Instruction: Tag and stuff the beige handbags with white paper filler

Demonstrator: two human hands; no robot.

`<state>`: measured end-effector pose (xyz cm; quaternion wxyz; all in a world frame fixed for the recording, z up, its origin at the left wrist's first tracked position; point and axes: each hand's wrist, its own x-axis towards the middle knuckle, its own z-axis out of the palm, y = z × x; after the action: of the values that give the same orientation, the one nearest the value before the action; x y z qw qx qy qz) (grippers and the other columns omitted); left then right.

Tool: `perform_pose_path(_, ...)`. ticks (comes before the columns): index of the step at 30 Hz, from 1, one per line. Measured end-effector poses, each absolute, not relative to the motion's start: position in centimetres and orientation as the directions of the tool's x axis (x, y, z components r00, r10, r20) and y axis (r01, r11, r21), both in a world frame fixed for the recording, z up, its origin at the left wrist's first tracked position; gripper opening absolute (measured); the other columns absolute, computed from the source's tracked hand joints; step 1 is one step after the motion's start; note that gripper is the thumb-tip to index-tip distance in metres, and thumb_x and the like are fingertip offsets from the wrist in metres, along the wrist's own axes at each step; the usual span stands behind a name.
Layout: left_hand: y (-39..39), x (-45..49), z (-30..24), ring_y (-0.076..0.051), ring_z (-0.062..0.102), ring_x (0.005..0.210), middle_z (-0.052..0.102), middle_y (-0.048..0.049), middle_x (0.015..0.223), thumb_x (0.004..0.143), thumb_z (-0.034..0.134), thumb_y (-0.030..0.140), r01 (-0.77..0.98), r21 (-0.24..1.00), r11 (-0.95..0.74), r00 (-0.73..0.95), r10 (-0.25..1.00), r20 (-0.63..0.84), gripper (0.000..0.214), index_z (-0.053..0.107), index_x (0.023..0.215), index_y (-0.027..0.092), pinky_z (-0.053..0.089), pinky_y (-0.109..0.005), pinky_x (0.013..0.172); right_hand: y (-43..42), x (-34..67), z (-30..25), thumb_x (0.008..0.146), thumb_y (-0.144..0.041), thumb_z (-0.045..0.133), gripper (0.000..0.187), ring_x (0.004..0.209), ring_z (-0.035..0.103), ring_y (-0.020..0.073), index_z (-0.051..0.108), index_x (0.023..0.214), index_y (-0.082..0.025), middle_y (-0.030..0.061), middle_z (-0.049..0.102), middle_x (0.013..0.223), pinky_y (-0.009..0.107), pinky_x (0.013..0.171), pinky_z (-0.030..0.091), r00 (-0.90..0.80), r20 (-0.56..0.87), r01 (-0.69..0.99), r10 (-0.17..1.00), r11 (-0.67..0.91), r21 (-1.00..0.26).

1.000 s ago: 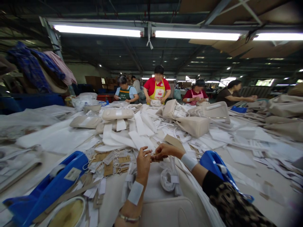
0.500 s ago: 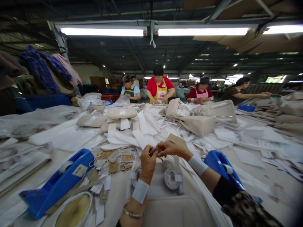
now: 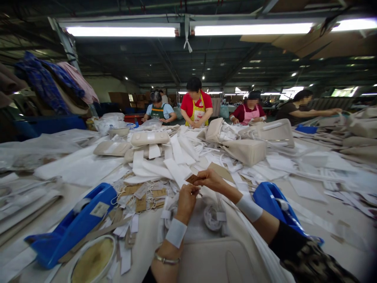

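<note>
A small brown card tag [image 3: 192,179] is pinched between the fingertips of my right hand [image 3: 212,181]. Just below and left of it, my left hand [image 3: 186,201] has its fingers pressed together, and what they hold is too small to make out. Both hands are above a beige bag [image 3: 213,259] that lies in front of me. On the bag's upper part sits a wrapped round coil [image 3: 211,218], and a second one is partly hidden behind my left wrist. Left of my hands lie several brown and white tags [image 3: 141,205] with white strings.
Blue tape dispensers stand at the left [image 3: 73,224] and right [image 3: 282,212]. A round tub [image 3: 93,259] sits at the lower left. White sheets [image 3: 179,151] and beige bags [image 3: 246,151] are heaped ahead. Several people work across the table.
My right hand has drawn the brown tag up, so more of it shows. My left hand has come away from the tag and sits slightly lower. The camera view has shifted slightly.
</note>
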<state>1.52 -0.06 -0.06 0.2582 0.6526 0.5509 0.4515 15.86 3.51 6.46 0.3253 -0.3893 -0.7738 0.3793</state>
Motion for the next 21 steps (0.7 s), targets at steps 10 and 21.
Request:
perform_pose_path(10, 0.2, 1.3, -0.9, -0.023, 0.062, 0.098, 0.074, -0.0098, 0.093, 0.082, 0.056, 0.005, 0.595, 0.761, -0.259, 0.072, 0.960, 0.270, 0.025, 0.076, 0.093, 0.015, 0.046, -0.037, 0.094, 3.4, 17.4, 6.1, 0.085, -0.018, 0.050, 0.024, 0.060, 0.063, 0.0164, 0.068, 0.071, -0.012, 0.0044, 0.065, 0.060, 0.029, 0.062, 0.052, -0.092, 0.184, 0.536, 0.979, 0.205, -0.819)
perform_pose_path(21, 1.1, 0.8, -1.2, -0.019, 0.066, 0.098, 0.073, -0.0093, 0.103, 0.076, 0.047, 0.000, 0.431, 0.872, -0.231, 0.024, 0.969, 0.245, 0.036, 0.073, 0.095, 0.014, 0.050, -0.034, 0.095, -15.2, 12.9, 4.0, 0.086, -0.012, 0.059, 0.020, 0.096, 0.057, 0.0243, 0.065, 0.104, -0.017, 0.0085, 0.064, 0.107, 0.039, 0.086, 0.049, -0.537, 0.344, 0.685, 0.771, 0.636, -0.356)
